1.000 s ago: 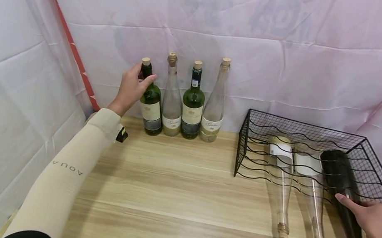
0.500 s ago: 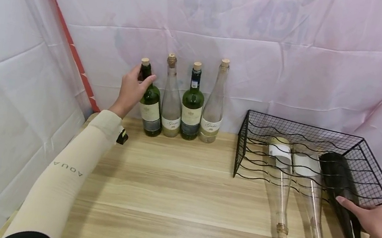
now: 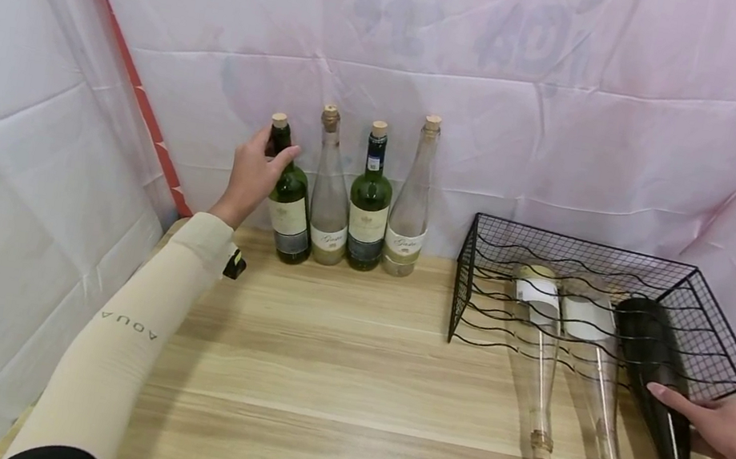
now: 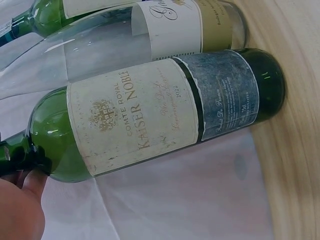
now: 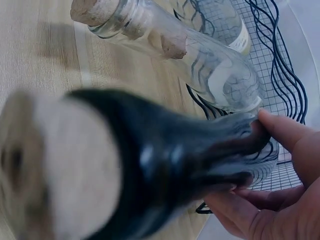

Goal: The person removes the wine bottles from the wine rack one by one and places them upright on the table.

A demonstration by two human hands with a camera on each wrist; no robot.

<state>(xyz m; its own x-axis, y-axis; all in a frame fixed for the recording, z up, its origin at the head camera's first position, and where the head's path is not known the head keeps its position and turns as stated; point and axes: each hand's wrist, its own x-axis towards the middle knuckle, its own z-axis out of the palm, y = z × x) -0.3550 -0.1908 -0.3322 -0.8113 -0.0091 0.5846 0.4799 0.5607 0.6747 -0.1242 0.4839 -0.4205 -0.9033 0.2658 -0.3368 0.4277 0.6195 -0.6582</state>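
My left hand (image 3: 252, 176) grips the neck of a corked green wine bottle (image 3: 289, 208), upright at the left end of a row against the backdrop. In the left wrist view its cream label (image 4: 132, 117) faces the camera. My right hand (image 3: 728, 436) holds a dark corked wine bottle (image 3: 662, 368) between thumb and fingers. That bottle lies with its base in the black wire rack (image 3: 585, 240) and its neck toward the front right. Seen from the right wrist, the bottle's cork (image 5: 82, 170) looms close and blurred.
Beside the green bottle stand a clear bottle (image 3: 331, 199), another green bottle (image 3: 367, 217) and a second clear bottle (image 3: 410, 212). Two clear bottles (image 3: 540, 356) lie in the rack, their corked necks jutting over the wooden table (image 3: 327, 385).
The dark bottle's neck end has shifted slightly left, with my right hand moving slightly down along it. My left hand stays at the green bottle's neck.
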